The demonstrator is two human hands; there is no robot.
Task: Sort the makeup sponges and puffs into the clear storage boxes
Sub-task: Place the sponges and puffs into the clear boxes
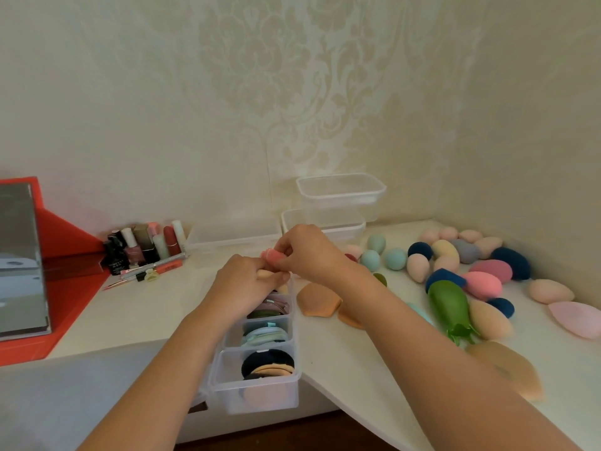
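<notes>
Long clear divided box (217,369) sits centre frame, its near end overhanging the white table (146,307) edge. Nearest compartment: one navy puff (266,359) upright, peach puffs (271,369) in front of it, a pale pink puff (260,397) showing through the front wall. Next compartment up: light blue puffs (265,333). Third: green and pinkish puffs (270,309). Far compartment is mostly hidden by the hands. Right hand (305,252) pinches a pink puff (272,256) at its fingertips, just above the box's far end. Left hand (244,283) has fingers and thumb curled on a beige puff (265,274) over the far compartment. Two clear tubs (341,190) are stacked against the wall, upper centre, with a flat clear box (234,236) to their left. Loose on the table right of the box: two beige flat puffs (318,301), then many egg-shaped sponges (418,266) in pink, blue, navy, beige, plus a green eggplant-shaped sponge (450,304). Left of frame: cosmetic bottles (143,245) and a red tray (71,288).
</notes>
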